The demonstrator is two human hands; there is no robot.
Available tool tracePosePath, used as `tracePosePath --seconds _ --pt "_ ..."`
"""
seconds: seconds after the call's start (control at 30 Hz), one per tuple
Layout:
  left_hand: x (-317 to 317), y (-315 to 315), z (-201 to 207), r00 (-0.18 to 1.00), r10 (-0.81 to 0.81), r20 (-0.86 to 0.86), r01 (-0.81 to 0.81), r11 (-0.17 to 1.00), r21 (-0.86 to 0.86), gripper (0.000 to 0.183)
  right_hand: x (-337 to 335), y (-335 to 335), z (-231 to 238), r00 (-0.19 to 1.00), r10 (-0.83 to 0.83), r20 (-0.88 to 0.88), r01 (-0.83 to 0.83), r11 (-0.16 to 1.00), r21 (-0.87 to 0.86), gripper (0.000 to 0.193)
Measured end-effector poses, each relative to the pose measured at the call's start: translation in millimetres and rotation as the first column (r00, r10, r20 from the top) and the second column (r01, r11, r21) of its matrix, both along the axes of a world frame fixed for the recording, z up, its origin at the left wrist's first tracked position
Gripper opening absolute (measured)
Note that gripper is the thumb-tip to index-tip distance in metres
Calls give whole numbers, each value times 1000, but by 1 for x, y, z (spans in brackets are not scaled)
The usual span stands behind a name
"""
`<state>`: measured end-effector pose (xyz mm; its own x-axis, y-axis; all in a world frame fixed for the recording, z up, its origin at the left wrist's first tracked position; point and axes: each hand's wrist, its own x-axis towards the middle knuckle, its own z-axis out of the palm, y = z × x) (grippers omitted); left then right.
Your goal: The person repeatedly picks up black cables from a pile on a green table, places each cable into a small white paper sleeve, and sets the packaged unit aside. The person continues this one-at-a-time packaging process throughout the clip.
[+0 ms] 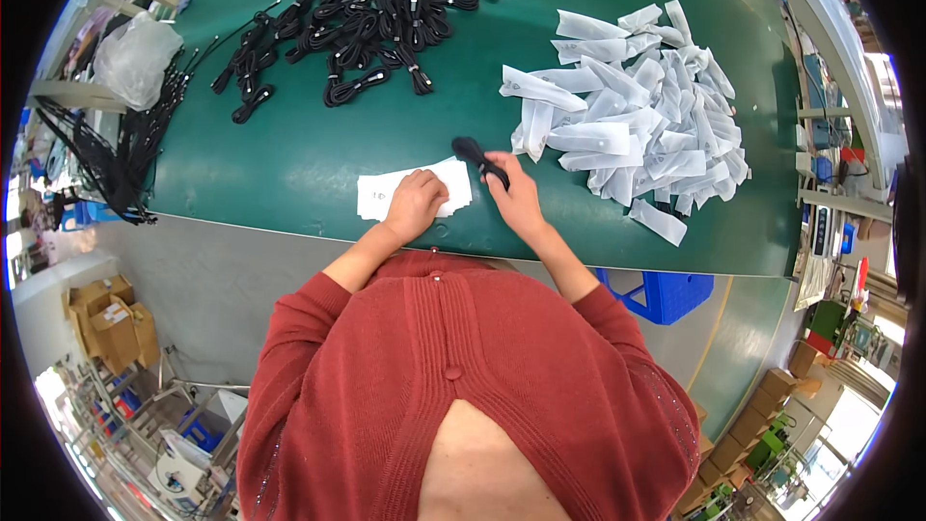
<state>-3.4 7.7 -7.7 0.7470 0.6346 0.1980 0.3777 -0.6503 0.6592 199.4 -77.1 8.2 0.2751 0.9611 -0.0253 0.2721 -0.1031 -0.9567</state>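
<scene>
My right hand (514,198) is closed round a coiled black cable (470,151), whose far end sticks out beyond the fingers. Just to its left, my left hand (418,205) rests on a small stack of flat white bags (377,195) by the near table edge. Its fingers are curled and pressed together at the top bag; the fingertips are partly hidden. Farther off at the upper left lies a heap of coiled black cables (379,17). To the right of my hands spreads a pile of filled whitish bags (617,87).
The green table (289,159) has its near edge close to my body. Long loose black cables (135,150) hang over its left end beside a clear plastic bag (138,58). A blue stool (666,297) stands under the table at right, and cardboard boxes (111,323) sit on the floor at left.
</scene>
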Motion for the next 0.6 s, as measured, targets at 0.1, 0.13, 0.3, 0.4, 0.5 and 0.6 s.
tracePosePath --seconds 0.1,0.13,0.3,0.4,0.5,0.6 --pt "1 0 -5 995 95 28 -89 978 -187 8 -5 -30 9 998 16 63 -13 999 -48 29" --pt "1 0 -6 993 117 27 -107 963 -246 8 -7 -36 11 992 38 118 -31 998 -58 30" --pt "-2 3 -3 975 218 48 -172 871 -461 6 -9 -46 21 938 116 325 -107 993 -48 32" --pt "-5 4 -6 969 234 75 -168 853 -494 7 -8 -45 26 903 124 412 -126 992 -22 32" --pt "-7 2 -4 969 229 94 -159 868 -470 7 -6 -44 26 866 154 475 -175 985 0 32" --pt "-7 0 1 976 196 97 -133 885 -447 8 -5 -44 21 852 202 482 -241 970 18 32"
